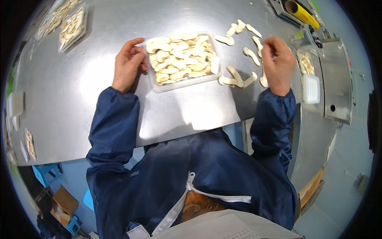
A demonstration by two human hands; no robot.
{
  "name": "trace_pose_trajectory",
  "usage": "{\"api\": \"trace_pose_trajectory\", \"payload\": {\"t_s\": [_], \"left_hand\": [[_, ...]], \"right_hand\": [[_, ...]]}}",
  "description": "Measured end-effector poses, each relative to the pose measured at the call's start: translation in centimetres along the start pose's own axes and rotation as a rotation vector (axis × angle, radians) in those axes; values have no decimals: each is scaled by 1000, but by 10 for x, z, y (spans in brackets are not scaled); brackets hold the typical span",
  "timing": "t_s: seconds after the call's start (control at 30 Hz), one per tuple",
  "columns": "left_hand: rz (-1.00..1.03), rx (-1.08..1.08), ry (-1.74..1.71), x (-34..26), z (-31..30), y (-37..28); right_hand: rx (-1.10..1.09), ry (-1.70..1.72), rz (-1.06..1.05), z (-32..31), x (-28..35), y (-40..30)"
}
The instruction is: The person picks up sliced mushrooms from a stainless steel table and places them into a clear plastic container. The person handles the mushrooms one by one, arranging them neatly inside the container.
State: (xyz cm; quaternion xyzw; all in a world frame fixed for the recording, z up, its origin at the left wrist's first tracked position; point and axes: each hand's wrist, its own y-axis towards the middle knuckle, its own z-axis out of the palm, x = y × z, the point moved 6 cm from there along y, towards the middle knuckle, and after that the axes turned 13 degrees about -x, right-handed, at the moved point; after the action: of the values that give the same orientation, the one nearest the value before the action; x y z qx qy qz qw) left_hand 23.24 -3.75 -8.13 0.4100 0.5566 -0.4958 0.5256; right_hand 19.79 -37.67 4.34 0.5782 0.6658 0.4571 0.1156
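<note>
A clear plastic tray [221,70] full of pale mushroom slices [182,59] sits on the steel table in front of me. At its left side is my left hand [130,61], thumb and fingers bent around the rim, seemingly touching it. Several loose mushroom slices [252,56] lie on the metal to the right of the tray. My right hand [279,64] is over the right end of these slices, fingers curled downward and partly hiding some of them. Whether its fingertips pinch a slice cannot be seen.
More filled trays [71,28] stand at the far left. On the right are a tray of mushroom pieces [306,63], a white plastic container [311,89], a steel appliance [337,80] and a yellow roll [302,14]. The table's front edge [191,134] runs close to my body.
</note>
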Motion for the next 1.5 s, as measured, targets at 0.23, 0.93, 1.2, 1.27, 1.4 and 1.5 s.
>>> {"api": "trace_pose_trajectory", "payload": {"t_s": [0.23, 0.93, 1.2, 1.27, 1.4, 1.5], "left_hand": [[9, 4, -11, 1, -7, 8], [30, 8, 63, 2, -5, 9], [40, -8, 60, 2, -7, 7], [34, -4, 50, 2, -7, 9], [16, 9, 10, 2, -4, 12], [26, 7, -26, 7, -8, 11]], "right_hand": [[446, -292, 255, -43, -95, -82], [236, -175, 207, -28, -54, -105], [285, -97, 253, -18, -56, -101], [277, 30, 229, -9, -38, -85], [287, 194, -109, 34, 25, -47], [332, 323, -282, 76, 77, -36]]}}
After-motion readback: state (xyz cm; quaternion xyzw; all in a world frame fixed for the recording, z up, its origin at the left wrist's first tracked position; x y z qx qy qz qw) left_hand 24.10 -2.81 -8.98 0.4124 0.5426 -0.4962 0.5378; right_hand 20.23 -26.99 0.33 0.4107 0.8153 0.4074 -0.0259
